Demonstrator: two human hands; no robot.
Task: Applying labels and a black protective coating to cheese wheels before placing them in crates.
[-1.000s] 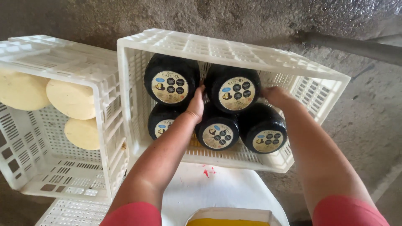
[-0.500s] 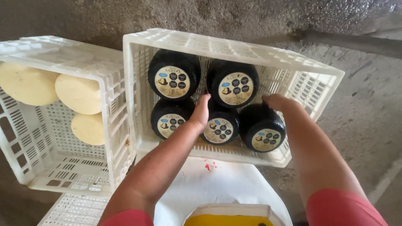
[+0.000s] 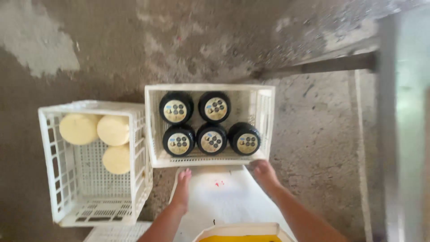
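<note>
Now I note both hands have withdrawn from the five black wax-coated cheese wheels, which sit in the white crate. Left hand at 7 o'clock and right hand at 5 o'clock hang empty, fingers loosely together, near the rim.

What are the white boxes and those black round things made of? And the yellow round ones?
The two white crates look like moulded plastic: thin walls pierced with a regular grid of slots. The black wheels seem coated in a smooth dark rind, perhaps wax or plastic film, each with a round paper-like label. The pale yellow wheels look bare and matte, possibly uncoated cheese.
</note>
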